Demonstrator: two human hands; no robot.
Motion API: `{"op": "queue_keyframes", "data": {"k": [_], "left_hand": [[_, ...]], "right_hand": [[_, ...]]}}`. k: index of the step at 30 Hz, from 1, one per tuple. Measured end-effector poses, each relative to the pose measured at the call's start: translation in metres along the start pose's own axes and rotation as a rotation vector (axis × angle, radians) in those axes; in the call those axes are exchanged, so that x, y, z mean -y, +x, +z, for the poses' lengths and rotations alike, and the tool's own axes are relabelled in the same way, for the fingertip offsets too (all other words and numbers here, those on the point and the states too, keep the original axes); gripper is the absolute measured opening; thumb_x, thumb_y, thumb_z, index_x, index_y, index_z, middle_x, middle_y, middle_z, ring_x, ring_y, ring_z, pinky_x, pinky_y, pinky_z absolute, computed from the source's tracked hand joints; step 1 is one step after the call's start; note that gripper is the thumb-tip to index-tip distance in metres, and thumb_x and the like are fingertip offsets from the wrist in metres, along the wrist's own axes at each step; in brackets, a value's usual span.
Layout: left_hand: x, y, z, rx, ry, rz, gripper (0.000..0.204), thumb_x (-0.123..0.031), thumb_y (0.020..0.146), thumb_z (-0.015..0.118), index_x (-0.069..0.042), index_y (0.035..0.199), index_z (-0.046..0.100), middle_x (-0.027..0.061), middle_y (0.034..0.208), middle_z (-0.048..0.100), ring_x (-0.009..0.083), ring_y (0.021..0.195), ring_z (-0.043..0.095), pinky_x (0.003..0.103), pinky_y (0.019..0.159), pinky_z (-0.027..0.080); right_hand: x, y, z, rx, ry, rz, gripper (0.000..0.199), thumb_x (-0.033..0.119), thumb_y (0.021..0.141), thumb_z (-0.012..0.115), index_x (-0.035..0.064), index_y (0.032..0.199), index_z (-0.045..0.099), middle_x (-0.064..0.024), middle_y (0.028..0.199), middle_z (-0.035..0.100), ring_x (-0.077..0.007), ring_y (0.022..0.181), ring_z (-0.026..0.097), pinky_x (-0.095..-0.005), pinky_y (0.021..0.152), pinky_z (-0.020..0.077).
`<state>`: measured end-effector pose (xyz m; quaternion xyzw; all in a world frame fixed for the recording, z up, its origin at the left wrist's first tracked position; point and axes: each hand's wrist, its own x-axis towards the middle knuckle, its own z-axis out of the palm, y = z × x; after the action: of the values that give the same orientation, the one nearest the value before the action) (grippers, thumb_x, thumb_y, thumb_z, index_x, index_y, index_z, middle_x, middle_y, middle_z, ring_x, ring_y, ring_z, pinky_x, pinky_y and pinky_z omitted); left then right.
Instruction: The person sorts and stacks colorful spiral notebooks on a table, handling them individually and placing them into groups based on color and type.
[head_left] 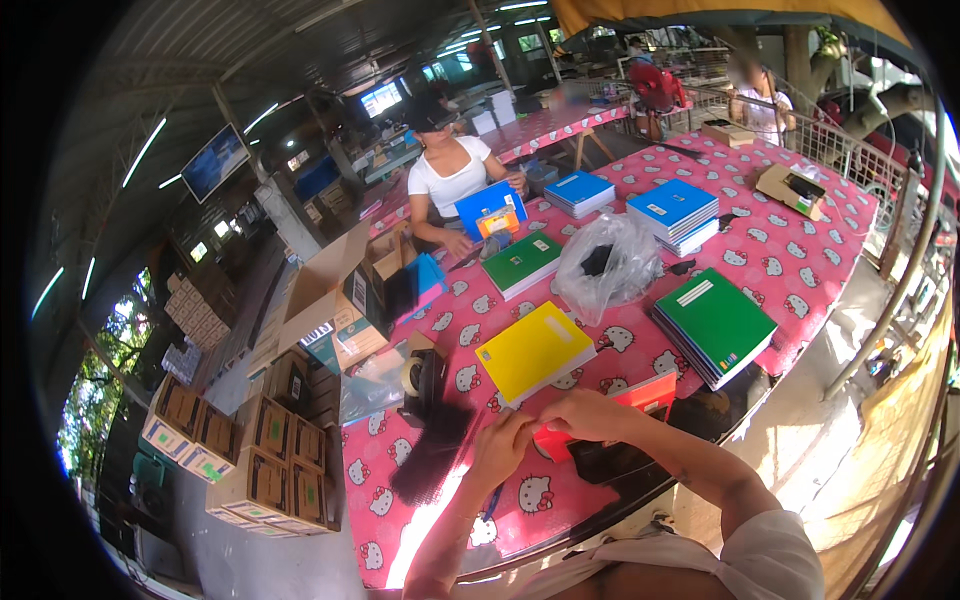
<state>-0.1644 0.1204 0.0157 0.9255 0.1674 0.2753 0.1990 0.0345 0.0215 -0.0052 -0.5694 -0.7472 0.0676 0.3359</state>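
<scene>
My left hand (503, 443) and my right hand (580, 414) meet over the near part of the table, fingers bent and pressed together. What they pinch, if anything, is too small or hidden to make out. A red notebook (655, 392) lies partly behind my right hand and forearm; I cannot tell whether the hand touches it. Left of my left hand is a piece of black netting (435, 460). Just beyond my hands lies a yellow notebook (535, 350). Stacked green notebooks (715, 325) stand to the right of it.
A pink patterned cloth (535, 495) covers the table. Farther off are a clear plastic bag (610, 265), a green notebook stack (520, 262) and blue stacks (675, 208). Across the table a person holds a blue notebook (490, 210). Left are an open carton (345, 300), tape dispenser (425, 380) and boxes (275, 465).
</scene>
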Motion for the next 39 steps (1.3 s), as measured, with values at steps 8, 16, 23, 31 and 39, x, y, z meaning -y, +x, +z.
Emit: {"op": "queue_keyframes", "data": {"k": [8,16,23,31,39], "left_hand": [[0.014,0.002,0.026,0.067,0.199,-0.069,0.041,-0.027,0.092,0.066,-0.003,0.123,0.055,0.0201,0.123,0.055,0.0435,0.110,0.056,0.054,0.086,0.046],[0.004,-0.056,0.102,-0.023,0.614,-0.164,0.094,-0.054,0.089,0.061,0.015,0.145,0.030,0.0376,0.154,0.023,0.0544,0.144,0.020,0.071,0.114,0.011],[0.009,-0.058,0.115,-0.034,0.439,-0.052,0.081,-0.049,0.097,0.047,0.010,0.150,0.026,0.0347,0.157,0.021,0.0536,0.147,0.015,0.070,0.115,0.006],[0.001,-0.060,0.111,-0.010,0.505,-0.046,0.082,-0.046,0.099,0.045,0.013,0.150,0.020,0.0343,0.159,0.015,0.0511,0.148,0.013,0.064,0.118,0.008],[-0.004,0.008,0.042,0.031,0.337,0.036,0.029,-0.031,0.098,0.056,-0.006,0.111,0.063,0.0099,0.115,0.066,0.0275,0.106,0.061,0.057,0.105,0.032]], "right_hand": [[-0.004,-0.018,-0.019,0.005,-0.173,0.115,0.029,0.024,0.093,0.059,0.0285,0.120,0.070,-0.0103,0.080,0.072,-0.0305,0.071,0.072,-0.0456,0.065,0.0579],[0.009,-0.012,-0.020,0.026,-0.321,0.138,0.025,0.024,0.088,0.061,0.0180,0.110,0.070,-0.0074,0.086,0.073,-0.0285,0.073,0.073,-0.0435,0.063,0.0588],[0.001,-0.019,-0.019,-0.039,-0.289,0.158,0.032,0.025,0.088,0.060,0.0188,0.118,0.067,-0.0082,0.077,0.071,-0.0288,0.067,0.071,-0.0436,0.057,0.0568],[-0.017,-0.036,-0.040,-0.183,-0.322,0.044,0.024,0.022,0.087,0.064,0.0136,0.108,0.067,-0.0107,0.080,0.071,-0.0324,0.074,0.071,-0.0486,0.067,0.0563],[-0.047,-0.043,-0.052,0.019,-0.225,0.034,0.023,0.020,0.085,0.068,0.0154,0.107,0.066,-0.0114,0.085,0.072,-0.0330,0.080,0.071,-0.0470,0.068,0.0547]]}}
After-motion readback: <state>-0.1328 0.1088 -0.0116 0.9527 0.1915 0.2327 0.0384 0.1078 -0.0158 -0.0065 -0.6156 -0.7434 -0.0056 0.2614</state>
